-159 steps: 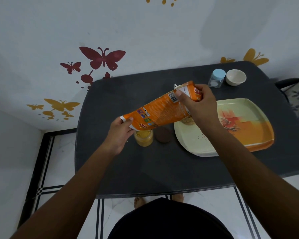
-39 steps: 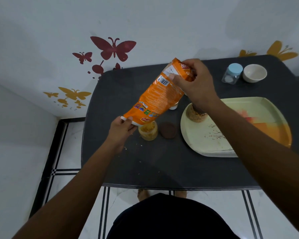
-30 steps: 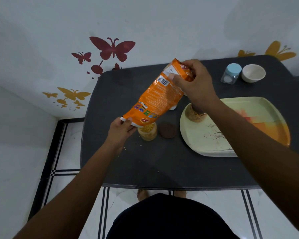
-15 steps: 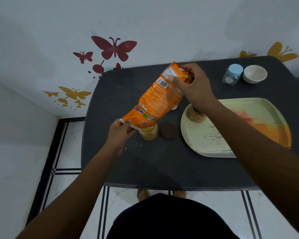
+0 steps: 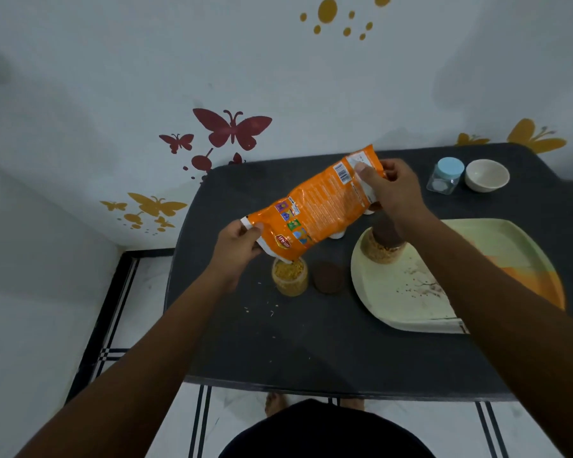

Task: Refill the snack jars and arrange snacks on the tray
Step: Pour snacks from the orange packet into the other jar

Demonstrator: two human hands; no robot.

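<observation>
Left hand: left hand point(image 5: 237, 249) pinches the low corner of the orange snack bag point(image 5: 315, 214), fingers curled on the edge.
Right hand: right hand point(image 5: 389, 190) grips the high end of the bag, thumb on top.
Snack bag: it is tilted, low end to the left, right over the open jar point(image 5: 290, 276) (the bag's mouth sits just above the jar's top).
Open jar: it stands on the dark table point(image 5: 311, 342) and is full of yellow bits nearly to the top.
Brown lid point(image 5: 328, 277): it lies flat on the table, just beside the open jar, between the jar and the tray point(image 5: 497, 239).
Second jar point(image 5: 382, 247): it stands on the left part of the tray, with a brown lid on, partly hidden by the right wrist.
Crumbs point(image 5: 260, 309): a few small bits lie on the table near the open jar.
Blue-lid jar point(image 5: 445, 175): it stands at the far side of the table, just beside a white bowl point(image 5: 487, 175).
Wall: white, with red and yellow butterfly stickers point(image 5: 232, 128).
</observation>
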